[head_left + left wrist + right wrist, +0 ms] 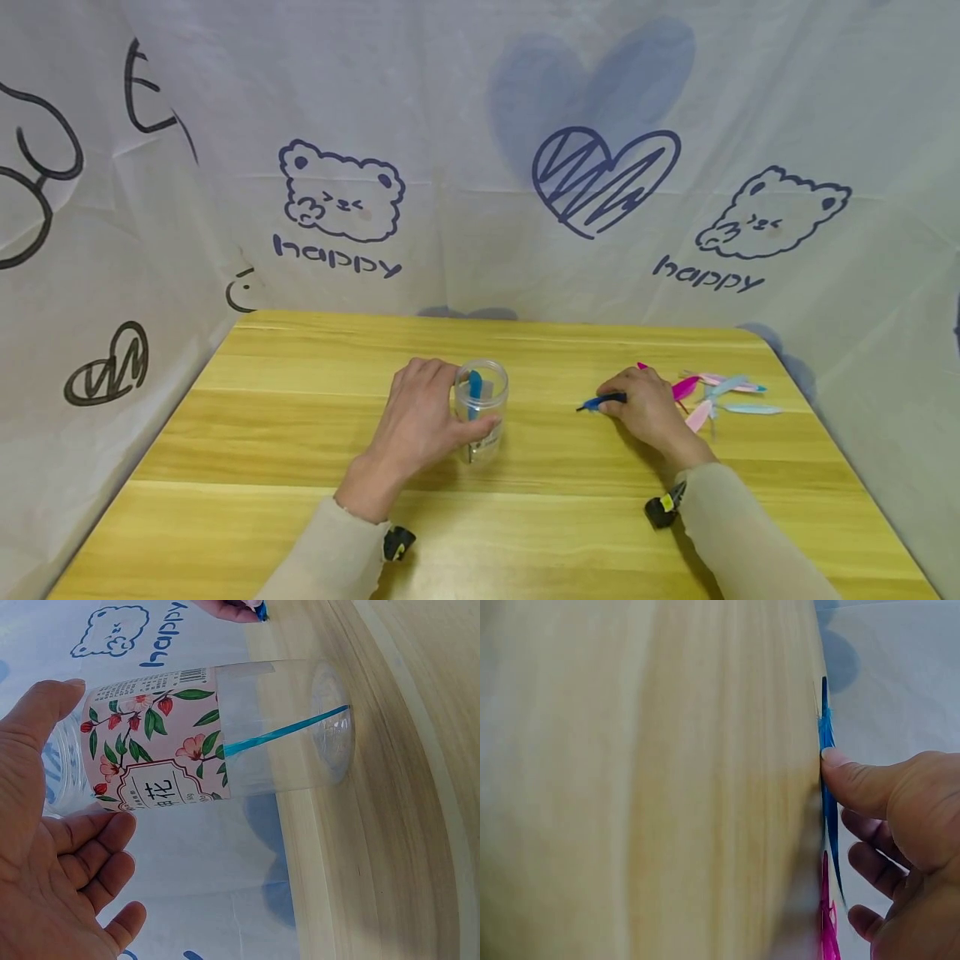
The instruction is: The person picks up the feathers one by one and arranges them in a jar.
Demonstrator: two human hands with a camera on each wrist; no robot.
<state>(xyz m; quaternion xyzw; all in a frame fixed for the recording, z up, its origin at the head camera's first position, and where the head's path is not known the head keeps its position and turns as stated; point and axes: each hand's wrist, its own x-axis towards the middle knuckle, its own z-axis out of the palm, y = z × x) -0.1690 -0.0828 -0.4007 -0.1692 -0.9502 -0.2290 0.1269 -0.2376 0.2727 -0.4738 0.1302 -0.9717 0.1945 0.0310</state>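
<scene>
A clear jar with a pink floral label stands upright on the table, without a lid. My left hand holds it near the rim, thumb on one side and fingers on the other. Inside leans one bright blue feather. To the right, my right hand pinches a dark blue feather between thumb and fingers, close above the tabletop. Just beyond that hand lie a magenta feather and several pink and pale blue feathers.
The wooden table ends at white cloth walls with drawn bears, hearts and lettering behind and at the sides. Black wrist cameras sit on both forearms, such as the right one.
</scene>
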